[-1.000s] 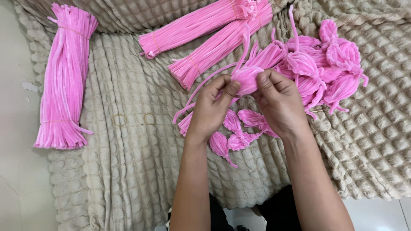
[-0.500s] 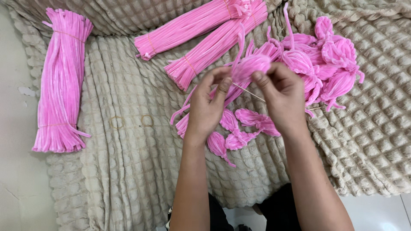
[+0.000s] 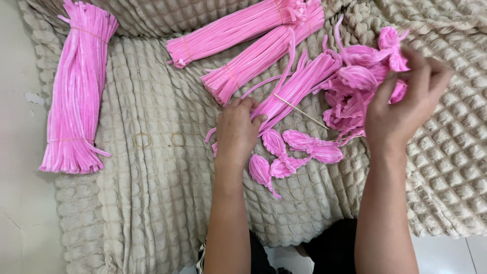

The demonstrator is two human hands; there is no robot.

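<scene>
Stems point(image 3: 297, 89) under left hand point(image 3: 237, 129)

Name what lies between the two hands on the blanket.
Head view: a thin wooden stick and coiled pink petals lie between the left hand and right hand.

Both forearms bare from elbow to wrist, no sleeves in view. Left hand point(image 3: 237, 133) and right hand point(image 3: 401, 109): no rings, watch, bracelets or gloves visible. Nails short, unpainted as far as I can tell. At 6 o'clock, dark clothing point(image 3: 329, 248) over the lap, with a small black-and-white patterned patch point(image 3: 201, 260) beside the left forearm.
</scene>
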